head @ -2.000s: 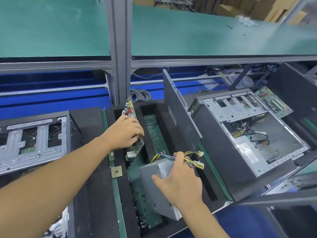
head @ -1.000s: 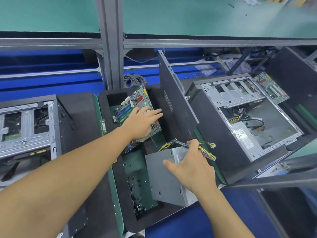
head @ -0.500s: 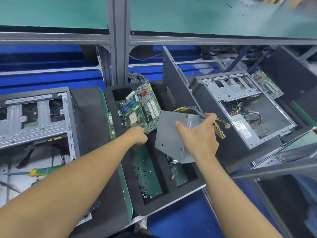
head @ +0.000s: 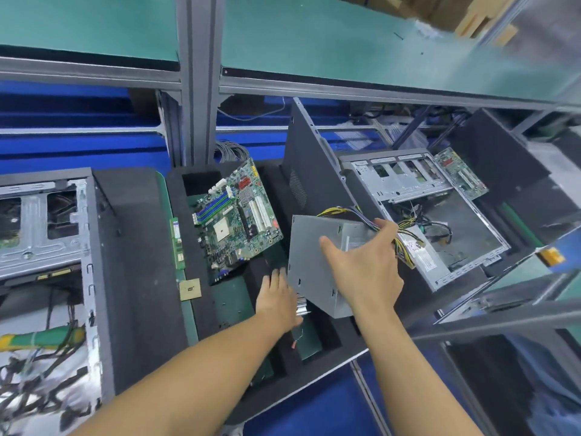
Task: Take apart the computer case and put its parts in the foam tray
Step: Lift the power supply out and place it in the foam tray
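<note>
The right hand (head: pixel 361 272) holds the grey sheet-metal power supply box (head: pixel 314 256) tilted in the air above the right-hand compartment of the black foam tray (head: pixel 330 341). Its thumb is spread across the box's broad face and its fingers are curled over the far edge, pinning the bundle of yellow, black and purple cables (head: pixel 404 247).

The left hand (head: pixel 276 298) lies low on the foam divider with its fingers straight, beside a small finned aluminium heatsink (head: pixel 302 305) in the compartment under the box. Its thumb is hidden, so contact with the heatsink cannot be confirmed.

The green motherboard (head: pixel 239 218) already rests, slightly tilted, in the neighbouring left compartment.

The step in hand appears to be seating the power supply. To do it well, the heatsink probably needs shifting out from under first, or the box will sit crooked on it. The box should then be levelled and lowered squarely, with the cables gathered on top so none are trapped against the foam wall. The left hand should be clear before the box comes down.
</note>
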Motion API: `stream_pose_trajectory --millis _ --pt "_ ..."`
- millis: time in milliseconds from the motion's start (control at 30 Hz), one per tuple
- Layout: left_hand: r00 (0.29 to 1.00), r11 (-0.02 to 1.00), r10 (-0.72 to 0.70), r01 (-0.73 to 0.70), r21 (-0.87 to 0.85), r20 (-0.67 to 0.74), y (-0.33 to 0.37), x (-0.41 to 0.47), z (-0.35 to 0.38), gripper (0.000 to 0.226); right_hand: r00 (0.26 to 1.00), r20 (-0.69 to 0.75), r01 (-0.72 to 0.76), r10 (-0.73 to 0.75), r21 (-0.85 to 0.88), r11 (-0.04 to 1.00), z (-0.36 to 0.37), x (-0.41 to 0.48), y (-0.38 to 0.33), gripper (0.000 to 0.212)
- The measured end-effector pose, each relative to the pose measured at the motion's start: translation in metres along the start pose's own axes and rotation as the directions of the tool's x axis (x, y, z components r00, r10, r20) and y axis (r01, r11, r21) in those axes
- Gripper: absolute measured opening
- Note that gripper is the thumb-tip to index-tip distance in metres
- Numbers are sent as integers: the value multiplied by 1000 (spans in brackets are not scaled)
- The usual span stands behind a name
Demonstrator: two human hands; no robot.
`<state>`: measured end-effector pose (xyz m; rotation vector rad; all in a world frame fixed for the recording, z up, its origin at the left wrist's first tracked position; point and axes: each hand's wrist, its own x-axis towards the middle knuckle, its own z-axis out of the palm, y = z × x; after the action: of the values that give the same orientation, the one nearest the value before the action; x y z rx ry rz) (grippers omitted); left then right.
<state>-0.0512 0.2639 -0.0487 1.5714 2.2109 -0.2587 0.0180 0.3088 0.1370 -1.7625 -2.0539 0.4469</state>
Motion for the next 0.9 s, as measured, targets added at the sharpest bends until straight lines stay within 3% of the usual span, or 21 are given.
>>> stream_pose_trajectory --millis 133,300,467,633,900 --pt "999 997 -47 46 58 10 5 24 11 112 999 -16 41 -42 -62 997 -1 2 11 85" --pt "997 993 -80 82 83 -21 12 41 16 112 994 -29 105 -109 -114 988 6 1 19 87" --pt "981 988 -143 149 38 -129 -10 52 -4 91 992 10 129 -129 -125 984 15 -1 24 87" --pt "984 987 -163 163 -11 -66 -27 70 -14 61 992 44 125 -121 -123 985 21 -7 26 88" --pt "984 983 -178 177 -51 -14 -29 78 -7 55 984 89 171 -155 -214 962 23 -11 35 87"
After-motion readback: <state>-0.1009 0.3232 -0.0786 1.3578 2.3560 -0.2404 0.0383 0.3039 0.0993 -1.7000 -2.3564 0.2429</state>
